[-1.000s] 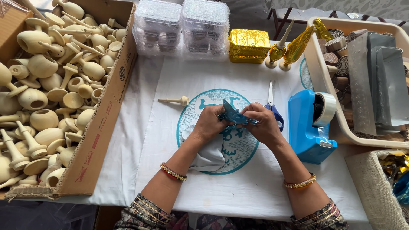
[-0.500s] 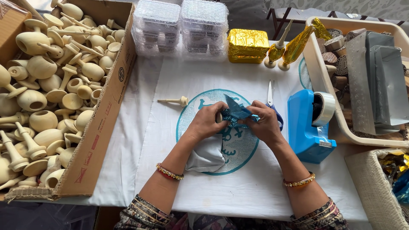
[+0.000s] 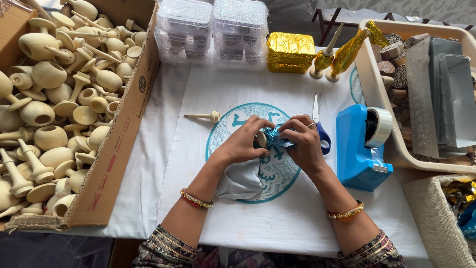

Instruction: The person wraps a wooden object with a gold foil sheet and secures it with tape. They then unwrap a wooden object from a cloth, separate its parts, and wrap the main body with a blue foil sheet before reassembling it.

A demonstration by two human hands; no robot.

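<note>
You hold a small wooden piece (image 3: 261, 138) in the middle of the white table cloth (image 3: 198, 94), right over the round blue print (image 3: 233, 126). Shiny blue foil (image 3: 274, 137) is bunched around it, and only its pale round end peeks out. Your left hand (image 3: 242, 145) is closed on the wooden end, probably to keep it from turning. Your right hand (image 3: 302, 144) is closed on the foil, pinching it tight against the wood so it seems to take the shape.

A grey cloth (image 3: 240, 179) lies under your left wrist, at 6 o'clock from the piece. Blue-handled scissors (image 3: 318, 125) lie just beside your right hand at 3 o'clock, close enough to grab. Past them sits the blue tape dispenser (image 3: 361, 149), its roll facing you.

One bare wooden spindle (image 3: 203, 116) lies alone at 10 o'clock. Far out at 9 o'clock, a cardboard box (image 3: 124, 124) is full of plain wooden pieces (image 3: 54, 89). At 1 o'clock, two pieces already wrapped in gold foil (image 3: 334, 57) stand upright near a gold foil block (image 3: 290, 51).
</note>
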